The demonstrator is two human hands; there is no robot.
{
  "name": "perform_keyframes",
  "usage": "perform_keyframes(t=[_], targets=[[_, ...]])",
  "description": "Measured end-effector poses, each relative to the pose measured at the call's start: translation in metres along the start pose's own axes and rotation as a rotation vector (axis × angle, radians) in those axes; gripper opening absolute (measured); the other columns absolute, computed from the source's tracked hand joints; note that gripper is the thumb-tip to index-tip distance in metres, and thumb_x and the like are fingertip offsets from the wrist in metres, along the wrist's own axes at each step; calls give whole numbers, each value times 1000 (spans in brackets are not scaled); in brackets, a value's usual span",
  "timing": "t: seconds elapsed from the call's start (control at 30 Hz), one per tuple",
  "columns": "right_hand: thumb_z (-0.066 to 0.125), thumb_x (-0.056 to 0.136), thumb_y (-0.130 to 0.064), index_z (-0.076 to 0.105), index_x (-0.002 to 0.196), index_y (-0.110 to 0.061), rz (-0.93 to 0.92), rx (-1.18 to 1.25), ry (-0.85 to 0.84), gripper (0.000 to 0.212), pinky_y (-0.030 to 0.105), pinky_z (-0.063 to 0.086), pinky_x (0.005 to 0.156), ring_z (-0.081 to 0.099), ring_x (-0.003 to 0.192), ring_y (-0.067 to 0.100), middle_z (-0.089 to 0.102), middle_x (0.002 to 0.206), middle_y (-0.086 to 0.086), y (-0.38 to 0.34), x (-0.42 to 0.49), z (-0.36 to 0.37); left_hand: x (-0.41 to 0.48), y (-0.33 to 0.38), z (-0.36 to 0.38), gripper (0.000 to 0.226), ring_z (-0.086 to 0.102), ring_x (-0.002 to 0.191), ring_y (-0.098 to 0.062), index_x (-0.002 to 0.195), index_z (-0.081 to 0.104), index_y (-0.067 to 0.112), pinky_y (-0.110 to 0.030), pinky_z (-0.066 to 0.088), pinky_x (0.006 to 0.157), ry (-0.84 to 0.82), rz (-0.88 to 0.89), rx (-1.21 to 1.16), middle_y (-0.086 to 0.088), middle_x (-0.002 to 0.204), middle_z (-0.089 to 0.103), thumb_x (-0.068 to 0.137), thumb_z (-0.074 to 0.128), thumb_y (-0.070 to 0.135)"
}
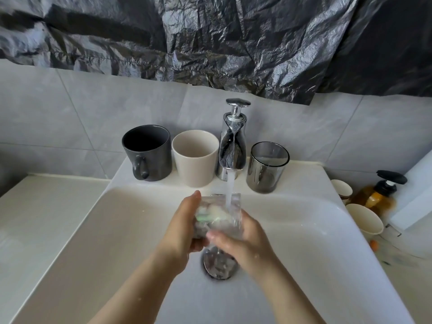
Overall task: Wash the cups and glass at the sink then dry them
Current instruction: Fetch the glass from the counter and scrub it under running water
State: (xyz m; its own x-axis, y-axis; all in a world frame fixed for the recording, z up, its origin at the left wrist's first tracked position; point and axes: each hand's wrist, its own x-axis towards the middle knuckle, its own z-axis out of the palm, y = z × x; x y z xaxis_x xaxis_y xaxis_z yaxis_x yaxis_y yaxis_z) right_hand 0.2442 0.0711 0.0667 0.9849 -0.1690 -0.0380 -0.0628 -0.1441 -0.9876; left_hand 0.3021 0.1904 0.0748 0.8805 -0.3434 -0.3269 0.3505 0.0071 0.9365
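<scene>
Only the head view to go on here, so: the left hand [184, 220] is curled round the left side of a clear glass [214, 203], thumb sticking up along its edge, and the right hand [245, 239] wraps the lower right of the same glass with its fingertips [213, 235] laid across the front. Both are properly gripping it, neither is loose. The glass sits over the middle of the sink [121, 220], right under the water stream [230, 185] coming off the chrome tap [231, 146], just above the drain [219, 265]. Something green and white shows through the glass, probably a sponge [210, 215], but the hands and glass are smeared with blur and I can't tell whether either hand has hold of it. The right wrist covers part of the drain. On the ledge behind stand a dark mug [147, 155], a beige cup [195, 157] and a smoky tumbler [267, 167], all upright either side of the tap. Off at the right edge there's an amber pump bottle [378, 195] and two pale cups [364, 220], partly hidden by the sink rim.
</scene>
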Motion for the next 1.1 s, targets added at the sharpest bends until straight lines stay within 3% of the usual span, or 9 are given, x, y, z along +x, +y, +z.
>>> perform_keyframes(t=[0.1,0.2,0.3,0.43,0.53,0.7,0.8,0.97,1.1], targets=[[76,57,-35,57,123,-37,49,7,-273,68,21,47,95,59,111,-2,67,115,-17,1,-3,1,2,1,-7,49,53,70,-26,81,71,15,-34,38,67,-77,-72,34,-7,73,66,95,38,50],[68,66,-11,52,128,-31,80,181,-435,67,18,48,81,63,104,1,66,113,-11,-4,-5,2,2,2,-10,29,47,55,-18,90,61,17,-28,35,54,-54,39,126,0,63,58,92,49,43],[70,63,-15,64,112,-23,195,453,-387,50,26,51,56,65,74,17,71,99,6,-9,-4,-5,2,-2,-9,31,50,59,-11,94,59,21,-20,39,50,-104,289,165,2,71,56,76,57,46],[71,59,-22,74,80,-15,437,754,-188,22,15,27,34,48,39,18,65,83,13,-11,-5,-10,7,-9,-13,35,58,94,-2,107,56,45,-17,46,81,-112,625,489,21,102,62,73,50,54],[72,58,-22,73,90,-18,316,611,-80,32,17,32,36,55,46,17,68,79,10,-11,-3,-2,5,-4,-15,31,57,68,0,101,51,64,-18,45,58,-158,424,397,23,86,65,70,49,59],[66,68,-7,66,101,-40,-23,85,-182,46,24,54,79,66,87,3,71,93,-12,-4,-1,2,5,2,-8,38,39,45,-16,98,61,24,-21,27,45,-67,-33,87,-3,58,49,91,45,57],[66,71,-6,61,111,-29,120,273,-281,47,26,49,58,66,75,12,71,95,-3,-4,-2,0,6,-1,-6,31,37,45,-16,100,60,19,-21,26,42,-27,56,107,-6,65,47,89,55,48],[71,66,-48,73,95,-19,432,617,-105,41,20,22,42,49,45,21,66,84,14,-10,2,-19,2,-2,-1,12,49,52,-9,108,52,28,-19,40,45,-97,306,206,0,76,54,96,52,27],[54,86,-54,68,65,-14,425,430,342,47,18,23,43,52,52,26,60,61,9,-6,8,-21,3,-1,-10,35,60,66,-16,107,47,28,-28,53,56,-205,218,185,-6,93,53,81,70,22]])
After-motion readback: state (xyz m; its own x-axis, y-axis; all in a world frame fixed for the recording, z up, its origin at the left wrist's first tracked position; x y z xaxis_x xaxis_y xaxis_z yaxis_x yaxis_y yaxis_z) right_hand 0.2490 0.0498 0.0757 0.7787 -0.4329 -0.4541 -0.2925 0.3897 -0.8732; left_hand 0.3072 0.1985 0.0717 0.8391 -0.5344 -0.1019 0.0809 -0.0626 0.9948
